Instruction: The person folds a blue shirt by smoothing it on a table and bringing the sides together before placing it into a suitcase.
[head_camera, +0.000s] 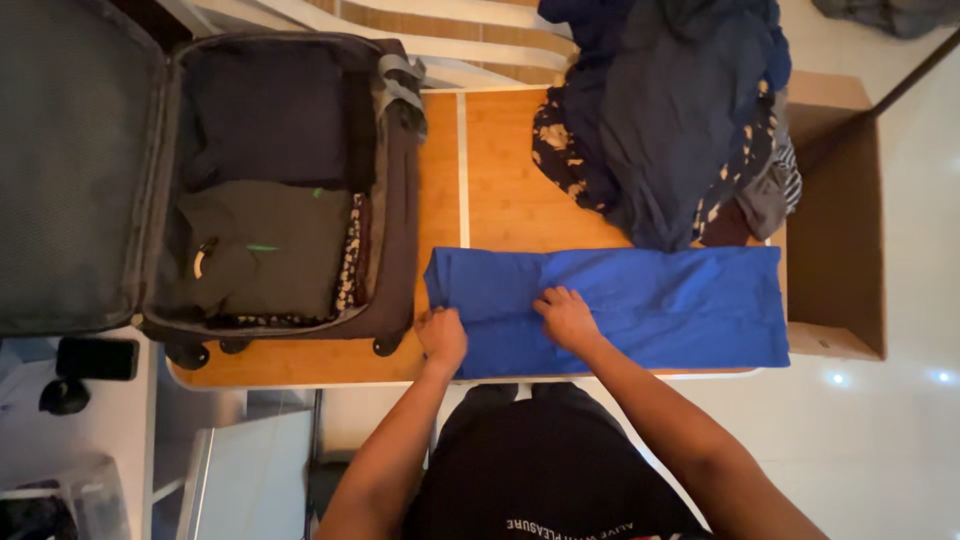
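A bright blue garment (660, 300) lies folded into a long strip across the near side of the wooden table (500, 180). My left hand (442, 338) grips its near left corner with the fingers curled on the cloth. My right hand (566, 316) rests flat on the garment a little right of the left hand, fingers spread toward the far side. An open dark suitcase (280, 180) sits at the table's left end with folded dark clothes inside.
A heap of dark blue and patterned clothes (660, 120) lies at the far right of the table. A brown cardboard box (835, 220) stands beyond the right end. A black phone (96, 358) lies on a low surface at the left.
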